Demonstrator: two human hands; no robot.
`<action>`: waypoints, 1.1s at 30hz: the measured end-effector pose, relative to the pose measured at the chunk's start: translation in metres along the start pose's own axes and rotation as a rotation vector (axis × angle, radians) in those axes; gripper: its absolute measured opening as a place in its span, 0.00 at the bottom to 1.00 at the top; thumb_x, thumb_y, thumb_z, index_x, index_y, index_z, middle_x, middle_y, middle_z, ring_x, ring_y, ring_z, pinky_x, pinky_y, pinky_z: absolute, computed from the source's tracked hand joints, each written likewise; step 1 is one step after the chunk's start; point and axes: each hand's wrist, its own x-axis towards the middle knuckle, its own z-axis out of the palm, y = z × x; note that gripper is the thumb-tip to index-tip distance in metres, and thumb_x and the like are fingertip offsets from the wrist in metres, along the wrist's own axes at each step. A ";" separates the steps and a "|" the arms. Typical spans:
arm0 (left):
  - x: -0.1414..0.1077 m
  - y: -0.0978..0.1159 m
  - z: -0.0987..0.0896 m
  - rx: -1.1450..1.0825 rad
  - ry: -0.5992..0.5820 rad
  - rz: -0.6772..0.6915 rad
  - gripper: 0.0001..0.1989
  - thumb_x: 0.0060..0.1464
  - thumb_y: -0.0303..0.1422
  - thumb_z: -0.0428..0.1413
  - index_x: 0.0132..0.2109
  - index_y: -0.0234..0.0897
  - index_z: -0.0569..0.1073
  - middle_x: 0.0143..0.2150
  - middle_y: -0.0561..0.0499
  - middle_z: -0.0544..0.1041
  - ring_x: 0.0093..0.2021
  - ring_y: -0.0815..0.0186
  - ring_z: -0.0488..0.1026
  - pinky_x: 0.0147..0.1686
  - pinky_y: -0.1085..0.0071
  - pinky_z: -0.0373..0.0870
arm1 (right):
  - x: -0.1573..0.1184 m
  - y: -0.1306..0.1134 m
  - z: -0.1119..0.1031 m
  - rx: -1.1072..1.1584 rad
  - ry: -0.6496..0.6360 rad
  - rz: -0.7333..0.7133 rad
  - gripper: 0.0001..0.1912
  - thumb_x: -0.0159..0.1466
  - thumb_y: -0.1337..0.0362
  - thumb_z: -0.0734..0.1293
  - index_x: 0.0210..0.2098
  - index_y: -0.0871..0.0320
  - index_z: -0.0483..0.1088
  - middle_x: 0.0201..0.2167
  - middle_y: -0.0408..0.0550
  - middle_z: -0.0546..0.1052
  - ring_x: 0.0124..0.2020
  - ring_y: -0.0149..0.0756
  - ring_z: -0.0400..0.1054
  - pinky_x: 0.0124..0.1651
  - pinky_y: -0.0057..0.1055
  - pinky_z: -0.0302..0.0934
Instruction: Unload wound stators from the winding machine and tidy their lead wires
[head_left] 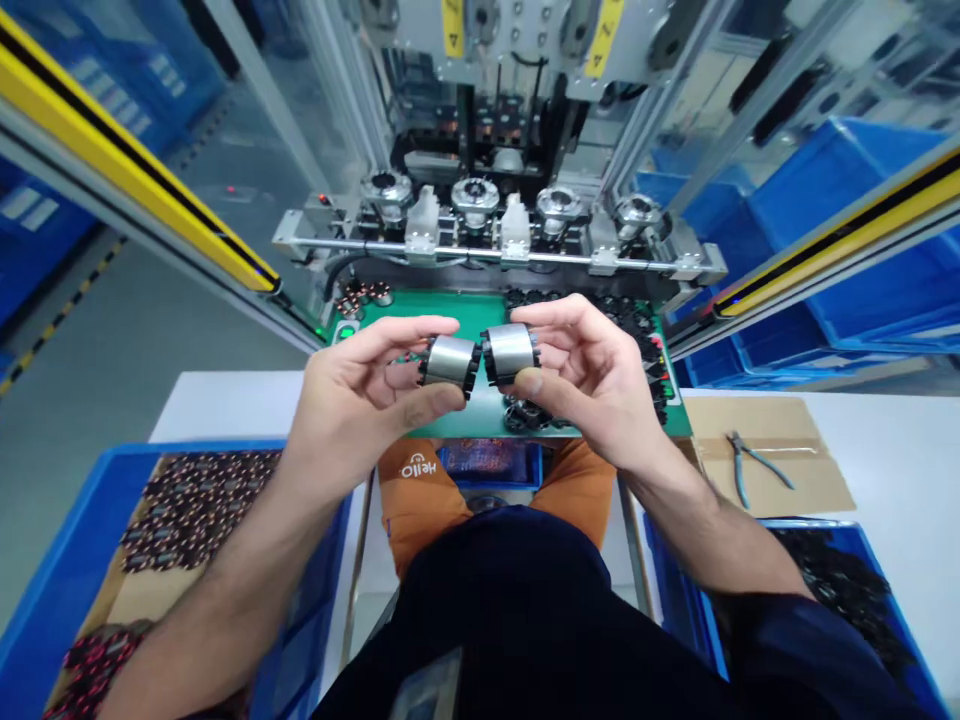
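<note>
My left hand (pixel 367 390) grips a silver metal cylinder (pixel 451 360) with black toothed ends between thumb and fingers. A similar cylinder (pixel 511 352) is held the same way in my right hand (pixel 589 385). Both parts lie on their sides, close together end to end, above the green work surface (pixel 480 312). Black parts (pixel 641 320) are gathered on the right of that surface, partly behind my right hand. Several copper-wound parts (pixel 364 297) sit at its back left corner.
A machine with round metal fixtures (pixel 475 200) on a rail stands behind. Blue bins of wound parts (pixel 202 505) and black parts (pixel 844 590) flank me. Pliers (pixel 757 468) lie on cardboard (pixel 814 420) at right. Yellow-edged posts (pixel 142 160) frame both sides.
</note>
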 end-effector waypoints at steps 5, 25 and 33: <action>0.067 0.015 0.016 0.232 -0.129 0.222 0.26 0.52 0.50 0.77 0.53 0.45 0.85 0.51 0.47 0.85 0.38 0.62 0.84 0.39 0.64 0.88 | 0.044 -0.041 -0.089 -0.474 0.062 -0.224 0.27 0.63 0.50 0.84 0.57 0.51 0.79 0.52 0.47 0.82 0.45 0.38 0.81 0.48 0.38 0.80; 0.373 -0.019 0.123 1.084 -0.254 0.340 0.24 0.45 0.36 0.75 0.52 0.44 0.89 0.40 0.49 0.86 0.45 0.53 0.83 0.53 0.57 0.77 | 0.240 0.025 -0.305 -1.398 0.062 -0.065 0.20 0.51 0.73 0.87 0.42 0.62 0.84 0.38 0.48 0.83 0.45 0.45 0.79 0.63 0.57 0.73; 0.391 -0.008 0.128 1.230 -0.371 0.319 0.26 0.41 0.38 0.77 0.51 0.44 0.90 0.37 0.50 0.85 0.44 0.52 0.83 0.57 0.57 0.76 | 0.252 0.022 -0.307 -1.517 -0.069 -0.028 0.19 0.57 0.68 0.86 0.46 0.61 0.85 0.44 0.50 0.86 0.53 0.48 0.82 0.65 0.49 0.73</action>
